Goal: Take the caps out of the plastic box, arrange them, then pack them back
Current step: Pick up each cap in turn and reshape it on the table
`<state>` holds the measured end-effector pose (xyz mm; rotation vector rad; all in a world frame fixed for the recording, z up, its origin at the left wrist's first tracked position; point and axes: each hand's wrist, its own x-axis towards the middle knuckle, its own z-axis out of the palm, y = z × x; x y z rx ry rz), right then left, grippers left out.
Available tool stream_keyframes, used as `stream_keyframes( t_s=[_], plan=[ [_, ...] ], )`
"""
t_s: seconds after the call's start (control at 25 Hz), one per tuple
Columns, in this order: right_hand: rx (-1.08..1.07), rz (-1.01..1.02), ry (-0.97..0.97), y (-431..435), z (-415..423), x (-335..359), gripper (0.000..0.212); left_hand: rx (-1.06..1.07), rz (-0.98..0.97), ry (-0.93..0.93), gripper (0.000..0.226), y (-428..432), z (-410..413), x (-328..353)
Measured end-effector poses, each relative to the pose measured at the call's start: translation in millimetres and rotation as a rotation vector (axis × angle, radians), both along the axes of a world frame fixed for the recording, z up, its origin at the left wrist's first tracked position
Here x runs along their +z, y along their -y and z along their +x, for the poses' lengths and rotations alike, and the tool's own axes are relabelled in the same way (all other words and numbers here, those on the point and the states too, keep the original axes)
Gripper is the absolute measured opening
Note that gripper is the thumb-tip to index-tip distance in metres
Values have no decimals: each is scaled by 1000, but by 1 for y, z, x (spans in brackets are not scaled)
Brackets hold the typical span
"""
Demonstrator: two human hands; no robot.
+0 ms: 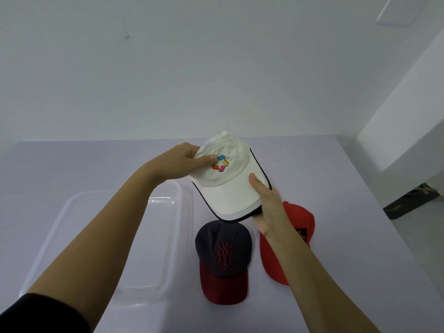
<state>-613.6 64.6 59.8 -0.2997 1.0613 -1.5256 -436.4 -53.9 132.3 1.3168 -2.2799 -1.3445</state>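
Note:
A white cap point(230, 186) with a multicoloured logo and a dark-edged brim is held above the table. My left hand point(179, 163) grips its crumpled crown, thumb beside the logo. My right hand point(266, 205) pinches the brim, thumb on top and fingers beneath. Below it on the table lie a navy cap point(223, 255) with a dark red brim and red emblem, and a red cap point(300, 227) partly hidden behind my right forearm. The clear plastic box point(173, 248) stands at the left with no cap visible inside; my left forearm crosses over it.
The pale lilac table point(348, 236) meets a white wall at the back. Its right edge runs diagonally, with a white block and a strip of dark floor point(408, 203) beyond it.

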Motion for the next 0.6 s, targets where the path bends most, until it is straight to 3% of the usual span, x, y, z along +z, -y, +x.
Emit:
stream_keyframes(
  t_s=[0.08, 0.2, 0.28, 0.36, 0.48, 0.6],
  plan=[
    [11, 8, -2, 0, 2, 0, 39, 27, -14, -25, 50, -1, 0, 0],
    [20, 8, -7, 2, 4, 1, 39, 211, -222, -130, 49, -5, -9, -3],
    [28, 4, -17, 3, 5, 1, 37, 197, -336, -123, 35, -7, -15, -3],
    [41, 1, -12, 1, 4, 1, 39, 110, -275, -130, 32, -7, -15, -3],
    [73, -12, -35, -3, 1, 0, 48, 37, 0, -228, 29, -5, -7, 1],
    [73, -15, -120, -5, 3, -3, 50, 44, -102, -112, 33, -5, -10, 2]
  ],
)
